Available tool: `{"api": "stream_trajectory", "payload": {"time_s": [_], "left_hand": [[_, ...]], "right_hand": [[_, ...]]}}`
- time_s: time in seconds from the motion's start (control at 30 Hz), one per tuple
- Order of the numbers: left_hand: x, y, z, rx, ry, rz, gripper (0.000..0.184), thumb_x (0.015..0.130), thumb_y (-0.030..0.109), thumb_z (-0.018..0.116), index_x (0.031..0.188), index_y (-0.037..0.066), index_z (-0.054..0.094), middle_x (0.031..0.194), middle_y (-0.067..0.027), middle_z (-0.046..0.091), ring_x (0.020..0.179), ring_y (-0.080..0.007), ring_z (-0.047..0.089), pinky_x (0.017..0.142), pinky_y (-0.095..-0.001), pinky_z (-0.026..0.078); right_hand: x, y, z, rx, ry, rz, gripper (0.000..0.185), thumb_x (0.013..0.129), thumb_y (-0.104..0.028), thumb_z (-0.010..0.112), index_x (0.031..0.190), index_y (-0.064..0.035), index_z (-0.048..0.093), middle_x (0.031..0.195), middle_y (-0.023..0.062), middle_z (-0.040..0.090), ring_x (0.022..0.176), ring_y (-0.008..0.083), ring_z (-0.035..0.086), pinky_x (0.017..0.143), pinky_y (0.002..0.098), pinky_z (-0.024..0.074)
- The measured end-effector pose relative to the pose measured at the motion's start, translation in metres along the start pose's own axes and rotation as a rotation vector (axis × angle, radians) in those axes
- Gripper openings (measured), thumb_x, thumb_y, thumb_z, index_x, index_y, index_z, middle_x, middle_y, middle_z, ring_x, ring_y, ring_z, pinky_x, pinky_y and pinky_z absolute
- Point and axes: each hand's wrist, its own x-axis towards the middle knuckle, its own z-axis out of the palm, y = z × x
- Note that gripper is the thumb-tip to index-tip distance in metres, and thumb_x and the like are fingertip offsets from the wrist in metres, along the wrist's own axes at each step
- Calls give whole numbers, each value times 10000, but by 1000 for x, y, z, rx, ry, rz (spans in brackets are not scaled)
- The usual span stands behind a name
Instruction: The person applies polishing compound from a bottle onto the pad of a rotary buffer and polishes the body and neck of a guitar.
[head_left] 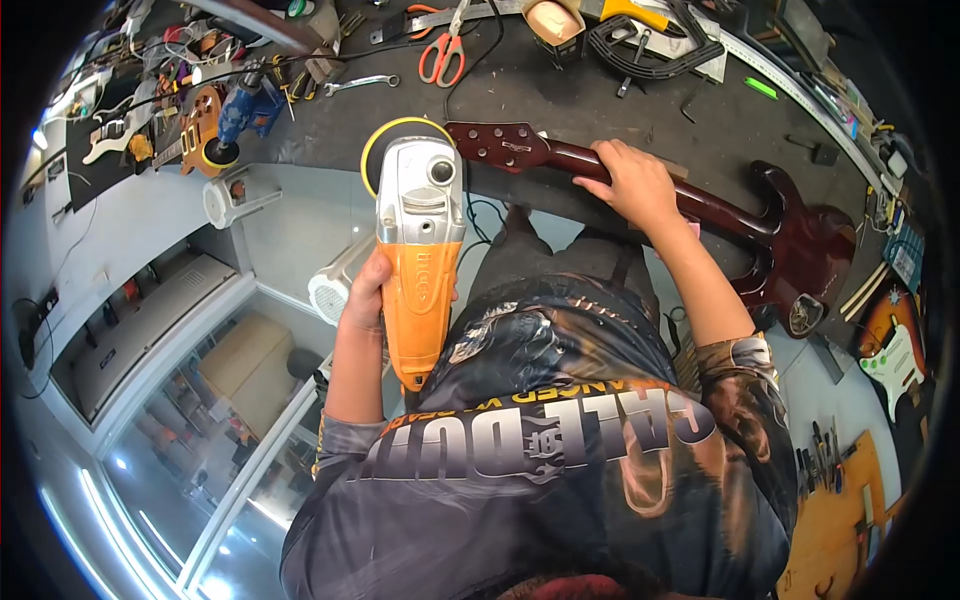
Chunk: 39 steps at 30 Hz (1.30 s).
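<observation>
My left hand [368,292] is wrapped around the orange body of a power polisher [418,300], thumb on its near side. The tool's silver head points away from me, and its yellow-edged round pad [372,160] sits beside the guitar's headstock; I cannot tell whether they touch. My right hand [637,182] grips the neck of a dark red electric guitar [720,208]. The guitar lies back side up along the front of the bench, headstock to the left, body to the right. An open round-ended cavity shows in its body.
On the dark workbench [330,130] lie orange-handled scissors [442,60], a wrench [362,84] and a green marker-like piece [761,88]. A blue power tool [248,108] stands at the left near a small guitar-shaped piece [200,128]. A sunburst guitar body [890,315] is at the right.
</observation>
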Motion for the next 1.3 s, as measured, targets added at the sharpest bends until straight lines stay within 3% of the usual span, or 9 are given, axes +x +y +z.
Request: {"api": "stream_trajectory", "payload": {"time_s": [0.33, 0.47, 0.6, 0.8, 1.0, 1.03, 1.13, 1.17, 1.3], "left_hand": [[6, -5, 6, 98, 107, -68, 1097, 846, 793, 790, 1476, -78, 572, 1158, -277, 732, 937, -361, 783, 860, -459, 677], [1, -5, 6, -75, 113, -21, 1140, 821, 829, 787, 1492, -66, 565, 1131, -267, 722, 939, -358, 781, 846, -447, 676], [8, -7, 3, -80, 27, -55, 1109, 855, 807, 775, 1500, -67, 555, 1150, -274, 723, 984, -370, 778, 849, -454, 674], [10, -3, 14, 131, 119, -41, 1055, 889, 761, 767, 1498, -74, 558, 1212, -288, 733, 995, -390, 781, 883, -472, 666], [-10, -5, 1, -146, 103, 58, 1064, 871, 700, 817, 1556, -56, 517, 1280, -249, 718, 1077, -374, 770, 914, -497, 673], [-8, -3, -2, -147, -13, 74, 1099, 858, 762, 799, 1534, -65, 541, 1245, -260, 717, 1075, -364, 759, 917, -490, 666], [-8, -2, 5, -102, 25, 99, 1122, 855, 798, 782, 1526, -68, 543, 1215, -267, 716, 1060, -362, 757, 899, -491, 664], [-7, 0, 10, -26, 78, 72, 1237, 807, 899, 755, 1505, -100, 539, 1141, -281, 698, 961, -343, 764, 866, -431, 672], [2, -14, -1, -24, 82, 8, 1156, 868, 854, 731, 1479, -112, 558, 1166, -294, 705, 985, -367, 775, 878, -445, 667]], "right_hand": [[0, 1, 1, -15, -53, 29, 556, 928, -547, 823, 1221, -100, 669, 1031, 76, 726, 962, 317, 755, 828, 448, 604], [-2, 3, 1, 0, -54, 23, 560, 933, -558, 812, 1220, -99, 665, 1038, 79, 727, 970, 321, 755, 832, 456, 602], [-2, 2, -1, 5, -53, 18, 560, 943, -561, 802, 1226, -97, 665, 1040, 84, 728, 976, 324, 756, 838, 462, 601], [-1, 0, 0, -6, -48, 5, 549, 950, -568, 791, 1198, -100, 649, 1028, 94, 728, 970, 323, 759, 821, 458, 608], [-2, 3, 0, 16, -29, -15, 542, 954, -567, 787, 1177, -96, 639, 1032, 102, 729, 965, 335, 756, 813, 472, 606], [-2, 4, 1, 18, -27, -14, 541, 956, -565, 786, 1178, -95, 638, 1033, 104, 729, 964, 339, 755, 814, 475, 605], [-2, 4, 2, 28, -20, -14, 534, 961, -560, 783, 1182, -96, 635, 1038, 108, 731, 966, 350, 752, 820, 481, 604], [-2, 4, 2, 29, -20, -20, 533, 962, -558, 782, 1183, -96, 635, 1039, 109, 731, 969, 352, 752, 822, 481, 604], [-3, 5, 2, 13, -49, -24, 536, 966, -555, 778, 1199, -94, 637, 1047, 116, 731, 977, 359, 751, 826, 482, 604]]}}
